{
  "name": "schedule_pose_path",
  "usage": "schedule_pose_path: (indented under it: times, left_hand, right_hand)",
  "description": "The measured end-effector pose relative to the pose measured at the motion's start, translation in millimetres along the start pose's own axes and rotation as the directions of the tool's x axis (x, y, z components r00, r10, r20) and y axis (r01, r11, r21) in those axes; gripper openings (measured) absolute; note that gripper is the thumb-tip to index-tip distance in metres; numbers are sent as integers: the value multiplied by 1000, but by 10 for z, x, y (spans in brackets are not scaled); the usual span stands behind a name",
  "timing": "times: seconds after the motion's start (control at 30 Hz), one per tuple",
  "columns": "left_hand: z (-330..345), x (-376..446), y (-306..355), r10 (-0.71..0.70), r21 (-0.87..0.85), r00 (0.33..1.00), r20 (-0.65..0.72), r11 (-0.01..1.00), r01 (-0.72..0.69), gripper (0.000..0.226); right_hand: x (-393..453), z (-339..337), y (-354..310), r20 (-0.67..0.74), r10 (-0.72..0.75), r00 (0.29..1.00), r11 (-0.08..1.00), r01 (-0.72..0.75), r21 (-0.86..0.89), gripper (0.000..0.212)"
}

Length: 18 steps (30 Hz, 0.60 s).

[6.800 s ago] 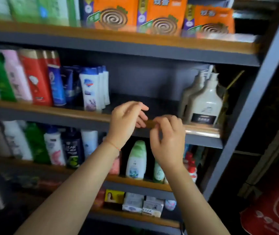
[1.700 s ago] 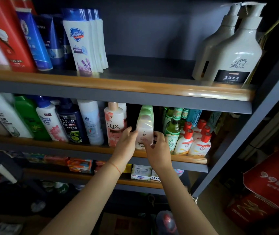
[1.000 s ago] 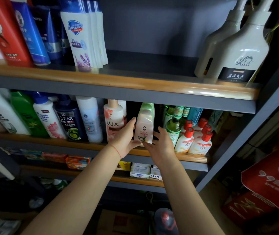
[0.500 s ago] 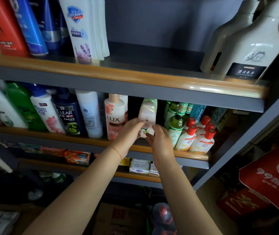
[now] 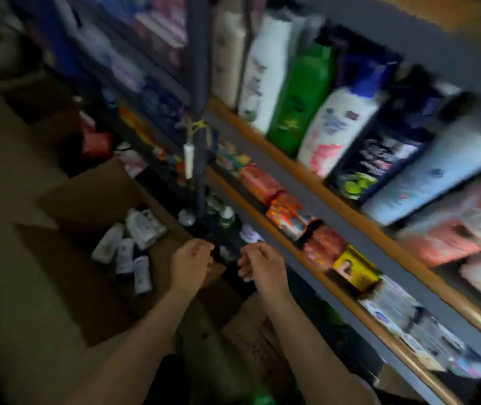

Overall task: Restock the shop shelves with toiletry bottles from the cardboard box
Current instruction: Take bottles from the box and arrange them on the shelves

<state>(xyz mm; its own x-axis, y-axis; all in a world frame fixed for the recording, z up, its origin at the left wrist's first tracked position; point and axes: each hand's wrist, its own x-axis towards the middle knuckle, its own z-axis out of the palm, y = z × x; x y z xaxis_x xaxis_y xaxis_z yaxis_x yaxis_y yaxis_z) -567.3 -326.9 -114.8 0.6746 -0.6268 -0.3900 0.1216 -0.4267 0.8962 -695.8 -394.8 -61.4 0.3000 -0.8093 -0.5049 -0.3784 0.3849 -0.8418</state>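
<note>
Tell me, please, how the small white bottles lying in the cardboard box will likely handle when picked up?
The white bottles look small, so probably light. They lie sideways and loose in the cardboard box, so may roll when nudged. Their plastic looks smooth, possibly slippery.

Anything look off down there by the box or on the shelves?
Nothing looks damaged or spilled. The bottles lie loose on their sides in the box, jumbled rather than upright. Both hands hold nothing. The frame is blurred, so fine detail is unclear.

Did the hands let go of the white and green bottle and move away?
Yes. Both hands, left and right, dropped from the bottle shelf toward the cardboard box, empty.
</note>
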Motion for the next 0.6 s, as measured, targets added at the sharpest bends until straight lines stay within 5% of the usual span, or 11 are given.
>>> schedule_pose_path:
  times: [0.17,0.33,0.47,0.6]
  left_hand:
    - [-1175,630,-1000,-258,170,946,-199,941,292,25]
    - [-1864,1029,-1729,-246,347,917,-314,869,353,33]
    - [-2151,1407,-2056,-168,524,939,-299,794,309,45]
    - [-2340,1933,-2199,-42,599,965,-258,777,194,56]
  right_hand:
    - [621,1419,233,231,179,956,933,-91,-348,17]
    - [1235,2488,646,361,373,855,817,-118,-565,12]
    - [1731,3088,901,316,457,831,745,-164,-646,9]
    - [2326,3543,1168,171,428,888,723,-222,-654,2]
